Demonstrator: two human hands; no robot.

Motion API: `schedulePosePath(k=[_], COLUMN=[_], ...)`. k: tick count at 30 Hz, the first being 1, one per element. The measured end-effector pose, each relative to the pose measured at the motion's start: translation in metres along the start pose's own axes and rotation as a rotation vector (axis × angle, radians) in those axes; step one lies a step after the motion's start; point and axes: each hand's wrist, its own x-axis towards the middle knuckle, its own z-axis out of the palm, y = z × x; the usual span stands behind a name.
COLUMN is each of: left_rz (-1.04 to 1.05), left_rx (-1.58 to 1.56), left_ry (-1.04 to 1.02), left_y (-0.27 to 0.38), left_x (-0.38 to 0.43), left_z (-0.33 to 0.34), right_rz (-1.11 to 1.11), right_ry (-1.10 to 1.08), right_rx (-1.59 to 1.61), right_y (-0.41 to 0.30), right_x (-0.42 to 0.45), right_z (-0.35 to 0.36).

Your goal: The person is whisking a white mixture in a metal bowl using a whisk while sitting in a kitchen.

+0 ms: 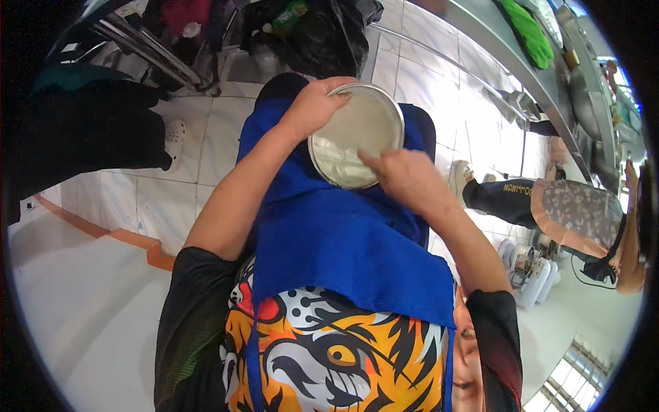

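Note:
Over my lap, a round metal baking pan (355, 123) is tilted so that its inside faces me. My left hand (319, 105) grips the rim at the upper left, with the thumb over the edge. The pan's lower inner wall looks shiny. My right hand (412, 177) is at the lower right of the pan, slightly blurred. Its index finger points into the pan and appears to touch the inside, while the other fingers are curled. Nothing can be seen held in it. A blue apron (345, 237) covers my lap beneath the pan.
Ahead, a black plastic bag (319, 41) stands near a metal-legged table (154, 54). A steel worktable (545, 98) with a green cloth (530, 33) runs along the right. A person in a patterned apron (582, 213) stands at right; dark clothing (87, 129) shows another at left.

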Motion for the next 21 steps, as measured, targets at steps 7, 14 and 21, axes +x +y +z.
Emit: schedulePosePath(k=[7,14,21], left_rz=[-0.067,-0.070,0.010], left_rx=[-0.089,-0.248,-0.164], left_ry=[0.040,0.209,0.253], left_y=[0.010,0.005,-0.004], left_x=[-0.018,-0.029,-0.029], left_z=[-0.001,-0.007,0.005], right_rz=[0.263,0.296,0.254], right_ry=[0.206,0.152,0.143], right_rx=[0.062,0.242,0.112], right_y=[0.021,-0.007,-0.034], right_x=[0.009,-0.007,-0.003], right_z=[0.007,0.015,0.014])
